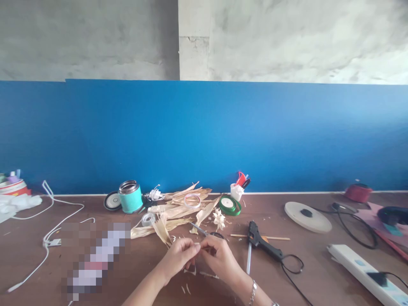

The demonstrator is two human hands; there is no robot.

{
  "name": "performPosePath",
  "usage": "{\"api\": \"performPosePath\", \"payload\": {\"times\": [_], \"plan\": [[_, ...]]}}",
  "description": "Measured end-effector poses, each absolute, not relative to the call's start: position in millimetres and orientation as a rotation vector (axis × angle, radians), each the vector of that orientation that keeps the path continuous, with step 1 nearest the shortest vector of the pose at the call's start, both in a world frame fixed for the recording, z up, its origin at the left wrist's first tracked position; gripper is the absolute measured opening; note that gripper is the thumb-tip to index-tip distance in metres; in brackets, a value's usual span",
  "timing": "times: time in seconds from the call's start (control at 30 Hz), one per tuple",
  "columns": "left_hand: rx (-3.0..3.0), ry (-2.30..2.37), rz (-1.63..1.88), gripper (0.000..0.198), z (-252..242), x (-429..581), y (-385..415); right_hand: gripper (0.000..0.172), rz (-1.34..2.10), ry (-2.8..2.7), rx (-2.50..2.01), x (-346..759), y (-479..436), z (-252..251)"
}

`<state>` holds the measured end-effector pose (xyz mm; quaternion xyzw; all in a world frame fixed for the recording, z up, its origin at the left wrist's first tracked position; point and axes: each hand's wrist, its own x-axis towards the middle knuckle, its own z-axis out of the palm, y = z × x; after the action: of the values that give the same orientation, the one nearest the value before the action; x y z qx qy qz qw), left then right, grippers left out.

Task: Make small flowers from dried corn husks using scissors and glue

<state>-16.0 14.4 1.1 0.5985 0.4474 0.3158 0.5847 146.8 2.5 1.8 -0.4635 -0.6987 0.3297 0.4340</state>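
Observation:
My left hand (181,258) and my right hand (220,258) meet fingertip to fingertip above the near middle of the table. Both are closed in a pinch. Whatever lies between the fingers is hidden or too small to name. Just beyond the hands is a pair of scissors (204,231), its handle partly covered by my right hand. Dried corn husks (172,213) lie spread out behind my left hand. A pale flower (219,219), seemingly made of husk strips, rests beyond my right hand. Small pale scraps (188,289) are scattered below the hands.
A black glue gun (264,244) lies at right, over a thin wooden stick (280,238). Farther back stand a teal jar (130,199), a green ribbon roll (227,204) and a white cup (236,193) of tools. A power strip (360,265) and a round disc (296,216) lie right.

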Motion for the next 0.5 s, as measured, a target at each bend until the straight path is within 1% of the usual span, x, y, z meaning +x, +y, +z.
{"api": "performPosePath", "payload": {"times": [0.13,0.4,0.5], "plan": [[1.413,1.058,0.767,0.043,2.8,-16.2,13.9,0.015,0.746,-1.757,-1.170,146.9,3.3,2.0],[1.384,1.063,0.870,0.029,8.6,-17.1,13.6,0.012,0.778,-1.741,-1.213,147.7,2.6,4.2],[1.430,1.064,0.890,0.026,11.6,-16.1,12.7,0.015,0.751,-1.768,-1.166,147.3,2.0,2.5]]}}
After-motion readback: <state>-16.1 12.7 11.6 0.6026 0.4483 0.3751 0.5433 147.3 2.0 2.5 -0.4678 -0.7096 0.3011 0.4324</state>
